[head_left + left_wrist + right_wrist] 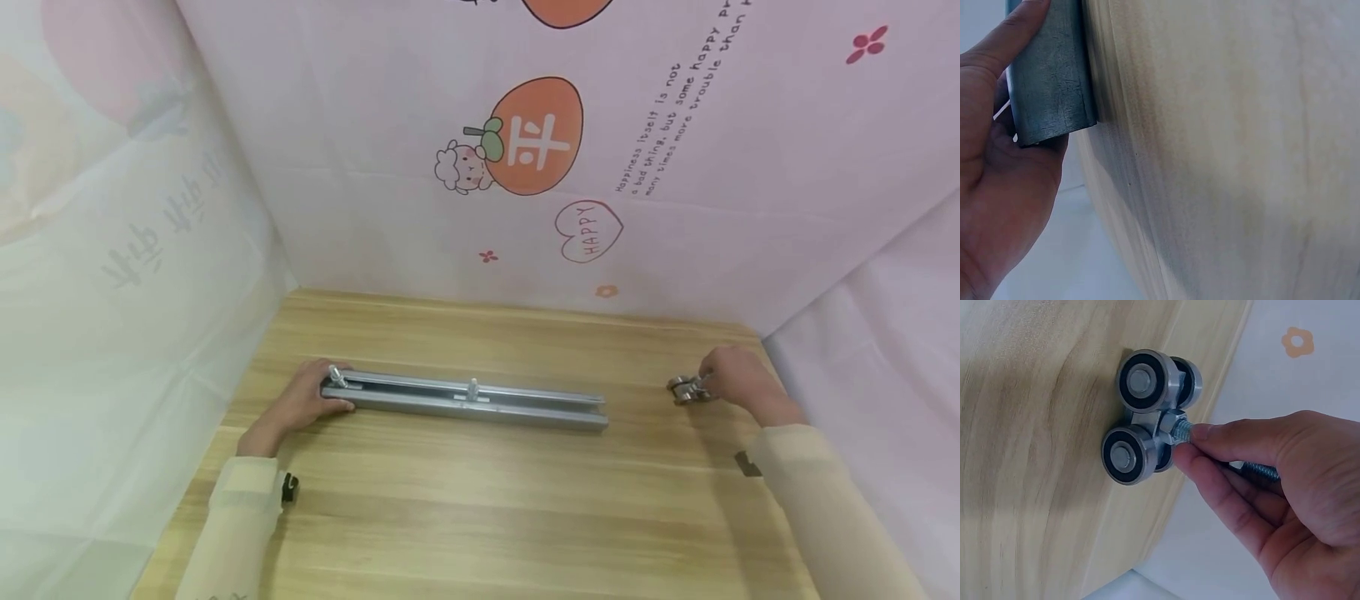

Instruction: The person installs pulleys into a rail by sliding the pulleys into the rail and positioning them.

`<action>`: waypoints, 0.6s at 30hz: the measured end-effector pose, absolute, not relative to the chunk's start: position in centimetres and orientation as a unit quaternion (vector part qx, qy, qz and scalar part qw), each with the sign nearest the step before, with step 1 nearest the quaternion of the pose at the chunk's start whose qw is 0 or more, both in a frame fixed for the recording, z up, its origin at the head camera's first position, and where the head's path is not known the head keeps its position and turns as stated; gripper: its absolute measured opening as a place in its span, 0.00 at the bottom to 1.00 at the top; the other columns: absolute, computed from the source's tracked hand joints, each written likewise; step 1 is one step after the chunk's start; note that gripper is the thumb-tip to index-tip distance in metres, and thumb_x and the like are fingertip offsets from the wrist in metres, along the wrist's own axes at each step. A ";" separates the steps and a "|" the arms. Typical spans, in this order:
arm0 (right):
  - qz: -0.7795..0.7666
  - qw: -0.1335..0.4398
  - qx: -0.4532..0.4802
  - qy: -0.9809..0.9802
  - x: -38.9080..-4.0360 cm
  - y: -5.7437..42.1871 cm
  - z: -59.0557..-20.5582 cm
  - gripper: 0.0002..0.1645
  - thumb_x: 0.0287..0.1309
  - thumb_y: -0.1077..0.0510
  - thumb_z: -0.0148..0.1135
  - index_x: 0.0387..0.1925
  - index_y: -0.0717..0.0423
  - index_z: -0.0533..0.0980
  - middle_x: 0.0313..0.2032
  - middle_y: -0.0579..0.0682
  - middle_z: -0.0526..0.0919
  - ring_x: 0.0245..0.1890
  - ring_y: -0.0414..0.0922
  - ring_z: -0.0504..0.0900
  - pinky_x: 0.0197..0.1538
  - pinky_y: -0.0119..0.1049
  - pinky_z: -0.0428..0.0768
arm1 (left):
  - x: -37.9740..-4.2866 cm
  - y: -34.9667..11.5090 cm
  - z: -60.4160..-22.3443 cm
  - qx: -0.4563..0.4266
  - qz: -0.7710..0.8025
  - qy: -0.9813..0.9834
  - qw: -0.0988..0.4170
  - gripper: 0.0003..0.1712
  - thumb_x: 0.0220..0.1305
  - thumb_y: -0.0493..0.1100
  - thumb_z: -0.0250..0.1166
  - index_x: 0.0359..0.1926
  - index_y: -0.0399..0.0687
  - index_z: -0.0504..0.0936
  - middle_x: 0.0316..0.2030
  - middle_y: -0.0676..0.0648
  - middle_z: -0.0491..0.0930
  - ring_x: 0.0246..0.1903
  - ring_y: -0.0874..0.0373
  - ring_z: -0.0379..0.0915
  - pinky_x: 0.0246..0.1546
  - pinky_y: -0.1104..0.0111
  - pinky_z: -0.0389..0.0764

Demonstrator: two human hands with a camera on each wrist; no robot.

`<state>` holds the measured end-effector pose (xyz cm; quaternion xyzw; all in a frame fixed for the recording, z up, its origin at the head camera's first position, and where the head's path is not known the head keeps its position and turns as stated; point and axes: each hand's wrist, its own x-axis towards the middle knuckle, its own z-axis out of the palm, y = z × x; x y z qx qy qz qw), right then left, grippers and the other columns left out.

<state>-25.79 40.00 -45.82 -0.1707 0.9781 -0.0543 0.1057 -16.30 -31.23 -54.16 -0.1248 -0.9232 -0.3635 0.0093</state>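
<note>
A silver metal C-channel track (536, 418) lies lengthwise on the wooden table, slot upward. My left hand (300, 400) grips its left end, thumb on the near wall and fingers round the far side. In the left wrist view that end of the track (1054, 75) shows between thumb and fingers. One threaded stud (337, 377) rises from the slot beside this hand, another stud (474, 388) near the middle. Off the track's right end, my right hand (741, 383) pinches the threaded bolt (1181, 431) of a roller trolley (1147, 417). Its wheels are close over the table, bolt pointing sideways.
The wooden table (480, 508) ends at a white printed cloth (675, 250) at the back, with more cloth at both sides. A small dark clip-like piece (747, 463) shows beside the right sleeve, and a black piece (289, 486) at the left cuff.
</note>
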 end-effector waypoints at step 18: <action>-0.047 0.076 -0.224 0.970 -23.3 37.0 -43.5 0.02 0.47 0.62 0.68 0.25 0.55 0.85 0.24 0.45 0.85 0.26 0.45 0.80 0.35 0.53 0.82 | -16.3 -31.2 -53.8 -0.120 -0.359 -0.926 0.004 0.39 0.42 0.50 0.78 0.57 0.41 0.78 0.52 0.36 0.79 0.54 0.40 0.66 0.59 0.43 0.64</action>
